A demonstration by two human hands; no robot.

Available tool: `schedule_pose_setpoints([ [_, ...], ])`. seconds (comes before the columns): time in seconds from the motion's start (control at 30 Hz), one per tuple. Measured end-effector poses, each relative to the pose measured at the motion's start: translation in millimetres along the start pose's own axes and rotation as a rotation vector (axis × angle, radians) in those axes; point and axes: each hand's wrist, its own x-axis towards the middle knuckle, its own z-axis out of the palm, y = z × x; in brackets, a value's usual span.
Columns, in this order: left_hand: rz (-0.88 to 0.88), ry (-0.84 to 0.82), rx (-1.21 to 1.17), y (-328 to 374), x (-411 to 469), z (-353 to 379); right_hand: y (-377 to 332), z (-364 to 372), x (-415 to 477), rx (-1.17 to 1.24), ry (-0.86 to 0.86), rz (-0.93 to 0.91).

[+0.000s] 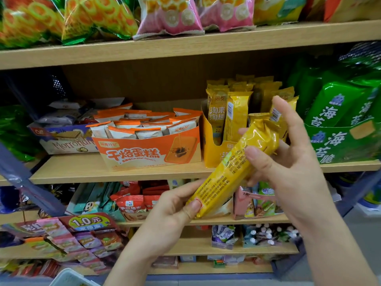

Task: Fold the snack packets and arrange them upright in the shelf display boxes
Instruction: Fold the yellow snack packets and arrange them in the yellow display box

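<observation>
Pkt: long yellow snack packet [226, 176], held in the air in front of the mid shelf [103, 172], not in any box. Tilted, low end bottom-left, top end up-right; top end looks crumpled/folded over.
L hand: left hand [173, 205] grips pkt's low end, fingers wrapped behind, thumb flat on the front.
R hand: right hand [288, 162] holds the upper part, thumb pressing the front, fingers behind the top end, index finger raised.
Target box: yellow display box [212, 155] on mid shelf, just behind pkt. Same-type yellow packets [237, 116] stand upright in it.
L of it: orange cake box [144, 153], white-orange packs inside; further L a wafer box [68, 144].
R of it: green seaweed box [340, 147], green bags inside.
Top shelf: pink bags [171, 15], plus green-orange ring-snack bags.
</observation>
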Motion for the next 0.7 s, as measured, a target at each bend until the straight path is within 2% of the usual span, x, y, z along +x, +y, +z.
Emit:
schedule_pose_setpoints([
  [0.13, -0.014, 0.005, 0.066, 0.8, 4.4, 6.6, 0.7, -4.2, -0.3, -0.055, 0.088, -0.113],
  [0.23, 0.062, 0.104, 0.384, 3.6, 7.2, 14.4, -0.2, -6.7, -1.5, -0.081, 0.163, -0.157],
  [0.3, 0.117, 0.210, 0.509, -0.3, 12.8, 18.8, -2.1, -9.0, -1.3, -0.103, 0.113, -0.156],
  [0.4, 0.127, 0.251, 0.554, 1.2, 26.0, 19.0, -9.0, -14.5, 5.9, -0.138, 0.007, -0.163],
  [0.5, 0.197, 0.216, 0.618, 26.5, 50.0, 17.4, -26.4, -18.7, 23.4, -0.217, 0.081, -0.307],
  [0.6, 0.282, 0.295, 0.747, 56.7, 84.5, 8.8, -44.7, -16.8, 45.2, -0.291, 0.178, -0.480],
  [0.7, 0.236, 0.343, 0.903, 62.7, 113.1, -2.0, -44.0, -13.5, 62.4, -0.363, 0.244, -0.580],
])
